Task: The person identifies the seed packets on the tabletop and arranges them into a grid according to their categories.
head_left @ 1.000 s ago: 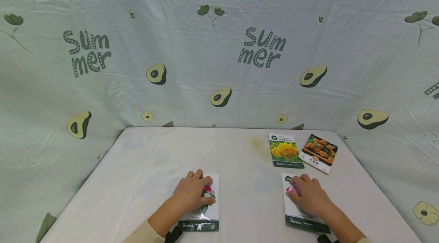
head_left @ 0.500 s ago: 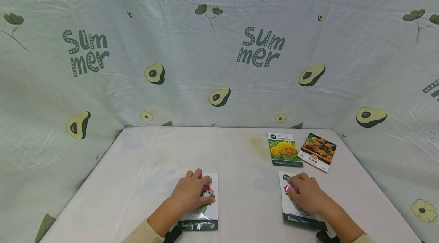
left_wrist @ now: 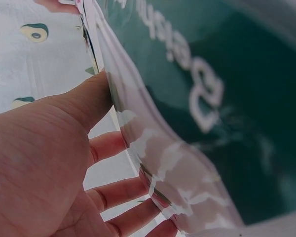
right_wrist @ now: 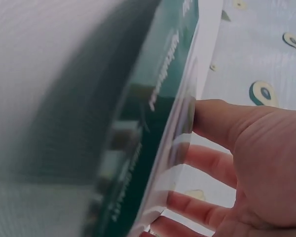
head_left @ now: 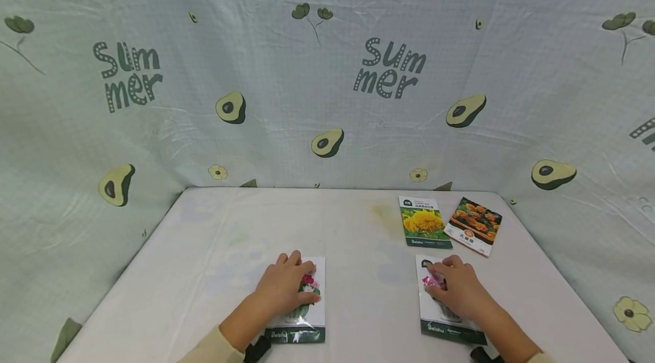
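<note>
On the table (head_left: 353, 226), left hand (head_left: 284, 288) and right hand (head_left: 459, 289) touch "Beishu" packets (head_left: 307, 318) (head_left: 434, 309), fingers (left_wrist: 121, 192) spread.

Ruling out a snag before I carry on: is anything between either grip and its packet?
Nothing visible. The left grip touches the left packet and the right grip the right packet. The yellow-flower packet and orange-flower packet lie farther back, not in between.

this looks like a curtained-off booth, for beyond the left hand (head_left: 285, 288) and right hand (head_left: 455, 288) a pale sheet (head_left: 278, 67) printed with avocados (head_left: 327, 143) hangs along the far edge and both sides of the white table (head_left: 358, 295) beneath them.
</note>
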Tool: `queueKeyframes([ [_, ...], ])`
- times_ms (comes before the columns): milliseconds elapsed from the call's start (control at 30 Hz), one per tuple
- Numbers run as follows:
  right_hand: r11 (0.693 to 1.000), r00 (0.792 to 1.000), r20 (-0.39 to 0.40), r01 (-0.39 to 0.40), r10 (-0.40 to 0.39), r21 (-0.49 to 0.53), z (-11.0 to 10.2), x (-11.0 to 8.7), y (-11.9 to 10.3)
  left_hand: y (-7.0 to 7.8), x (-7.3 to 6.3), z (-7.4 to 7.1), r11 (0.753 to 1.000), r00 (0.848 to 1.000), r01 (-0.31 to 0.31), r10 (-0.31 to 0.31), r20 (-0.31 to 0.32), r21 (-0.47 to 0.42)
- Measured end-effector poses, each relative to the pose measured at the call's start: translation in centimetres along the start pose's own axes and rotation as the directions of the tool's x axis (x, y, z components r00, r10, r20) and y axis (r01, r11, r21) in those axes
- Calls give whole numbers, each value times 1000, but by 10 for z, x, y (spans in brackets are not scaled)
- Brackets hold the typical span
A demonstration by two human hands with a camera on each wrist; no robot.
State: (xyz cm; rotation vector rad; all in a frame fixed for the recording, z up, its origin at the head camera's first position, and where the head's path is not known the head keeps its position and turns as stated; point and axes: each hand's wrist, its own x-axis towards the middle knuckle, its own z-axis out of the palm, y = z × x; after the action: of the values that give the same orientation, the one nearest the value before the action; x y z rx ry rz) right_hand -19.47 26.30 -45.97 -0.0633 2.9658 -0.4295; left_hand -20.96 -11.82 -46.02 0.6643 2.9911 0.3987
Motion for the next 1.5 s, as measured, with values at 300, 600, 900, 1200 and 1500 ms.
queueKeyframes([
  [300,1000,1000,-30,9,-9,-4,6,-1,-5,1,1,1,1000,1000,4,-4,1,12],
  [600,1000,1000,-3,15,-15,11,6,2,-12,1,1,0,1000,1000,-1,1,-4,7],
  [900,999,999,-8,33,-33,-8,9,6,-18,1,2,2,1000,1000,7,-7,-8,4],
  [1200,998,998,-20,59,-58,9,10,5,-23,0,1,2,1000,1000,4,-4,-6,5],
  [1500,997,996,-27,81,-80,9,11,6,-31,-1,2,1,1000,1000,1,-1,-4,-2],
])
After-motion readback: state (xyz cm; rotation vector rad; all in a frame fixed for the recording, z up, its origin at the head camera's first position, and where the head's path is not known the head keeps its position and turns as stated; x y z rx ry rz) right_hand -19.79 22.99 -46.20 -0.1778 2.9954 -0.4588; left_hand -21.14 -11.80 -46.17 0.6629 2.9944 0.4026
